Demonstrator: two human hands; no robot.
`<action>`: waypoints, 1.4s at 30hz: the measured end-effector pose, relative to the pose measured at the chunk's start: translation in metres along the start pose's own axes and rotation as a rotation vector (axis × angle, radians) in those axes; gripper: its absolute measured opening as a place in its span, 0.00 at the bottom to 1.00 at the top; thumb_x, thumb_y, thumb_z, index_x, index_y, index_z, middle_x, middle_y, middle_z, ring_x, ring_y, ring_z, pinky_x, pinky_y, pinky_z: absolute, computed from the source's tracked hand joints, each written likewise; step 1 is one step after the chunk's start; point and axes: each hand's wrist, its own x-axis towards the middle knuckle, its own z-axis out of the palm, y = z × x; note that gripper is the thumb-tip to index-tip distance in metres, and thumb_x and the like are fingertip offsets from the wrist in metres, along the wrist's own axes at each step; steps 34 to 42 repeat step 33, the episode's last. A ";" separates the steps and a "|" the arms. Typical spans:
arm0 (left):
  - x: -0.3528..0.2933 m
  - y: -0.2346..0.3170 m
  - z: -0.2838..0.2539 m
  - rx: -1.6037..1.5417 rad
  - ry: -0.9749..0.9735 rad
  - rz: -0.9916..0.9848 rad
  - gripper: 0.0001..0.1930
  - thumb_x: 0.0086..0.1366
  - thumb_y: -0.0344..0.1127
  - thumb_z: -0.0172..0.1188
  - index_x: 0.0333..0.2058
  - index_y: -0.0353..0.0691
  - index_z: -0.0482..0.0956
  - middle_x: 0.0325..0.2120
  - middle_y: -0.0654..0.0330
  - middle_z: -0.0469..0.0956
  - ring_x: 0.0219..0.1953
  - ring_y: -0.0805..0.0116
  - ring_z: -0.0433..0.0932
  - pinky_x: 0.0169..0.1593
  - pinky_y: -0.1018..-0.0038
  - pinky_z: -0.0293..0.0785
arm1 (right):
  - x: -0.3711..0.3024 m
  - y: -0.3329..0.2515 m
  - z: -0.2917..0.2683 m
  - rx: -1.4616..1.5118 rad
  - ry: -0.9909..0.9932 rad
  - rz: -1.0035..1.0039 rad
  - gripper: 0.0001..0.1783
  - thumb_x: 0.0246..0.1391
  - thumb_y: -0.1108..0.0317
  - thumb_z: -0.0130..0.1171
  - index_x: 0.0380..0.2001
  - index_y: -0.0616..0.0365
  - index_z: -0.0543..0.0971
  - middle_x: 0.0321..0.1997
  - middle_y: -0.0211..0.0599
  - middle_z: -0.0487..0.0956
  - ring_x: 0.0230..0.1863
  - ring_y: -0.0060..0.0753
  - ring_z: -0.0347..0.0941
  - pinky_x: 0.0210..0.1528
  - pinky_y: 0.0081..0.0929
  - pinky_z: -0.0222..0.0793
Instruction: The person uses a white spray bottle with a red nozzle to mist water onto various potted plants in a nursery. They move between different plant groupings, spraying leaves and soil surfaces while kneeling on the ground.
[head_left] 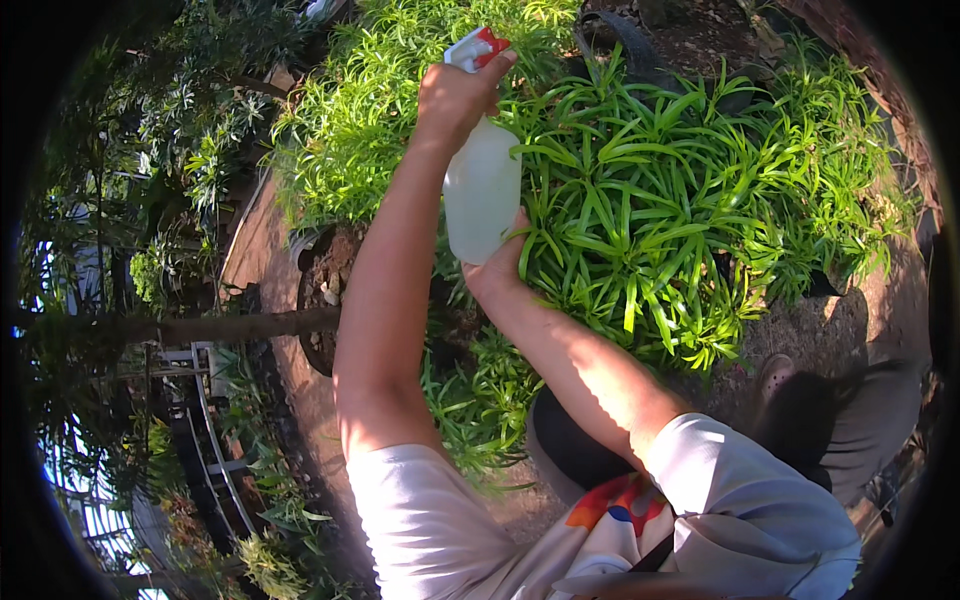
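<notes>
A translucent white spray bottle (482,190) with a white and red spray head is held out in front of me, slightly tilted, with cloudy pale liquid or plastic showing. My left hand (452,100) is wrapped around its neck just below the spray head, thumb up by the red part. Lower down, my right hand (500,262) grips the bottle's base; most of its fingers are hidden behind the bottle. Bushy green plants (640,190) with long narrow leaves crowd the bottle's right side, some leaves touching or overlapping it.
A pot of soil (325,290) stands left of my left forearm, near a thin trunk (230,326). Dark plastic pots (625,45) and soil lie beyond the plants. A railing (215,450) and shrubs are at far left. A shoe (775,375) shows at right.
</notes>
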 end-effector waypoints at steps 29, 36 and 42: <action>-0.066 0.060 -0.079 -0.859 0.475 0.377 0.20 0.61 0.39 0.62 0.47 0.33 0.73 0.24 0.63 0.72 0.18 0.78 0.70 0.19 0.79 0.70 | -0.043 -0.090 0.068 -0.649 -0.137 -0.098 0.33 0.61 0.40 0.43 0.60 0.53 0.64 0.59 0.35 0.69 0.58 0.32 0.66 0.59 0.36 0.62; -0.068 0.061 -0.072 -0.947 0.533 0.280 0.18 0.60 0.39 0.62 0.46 0.36 0.74 0.23 0.63 0.71 0.18 0.78 0.70 0.19 0.76 0.71 | -0.040 -0.104 0.065 -0.647 -0.286 -0.019 0.35 0.61 0.40 0.44 0.60 0.56 0.62 0.57 0.40 0.69 0.57 0.35 0.65 0.59 0.39 0.60; -0.068 0.061 -0.072 -0.947 0.533 0.280 0.18 0.60 0.39 0.62 0.46 0.36 0.74 0.23 0.63 0.71 0.18 0.78 0.70 0.19 0.76 0.71 | -0.040 -0.104 0.065 -0.647 -0.286 -0.019 0.35 0.61 0.40 0.44 0.60 0.56 0.62 0.57 0.40 0.69 0.57 0.35 0.65 0.59 0.39 0.60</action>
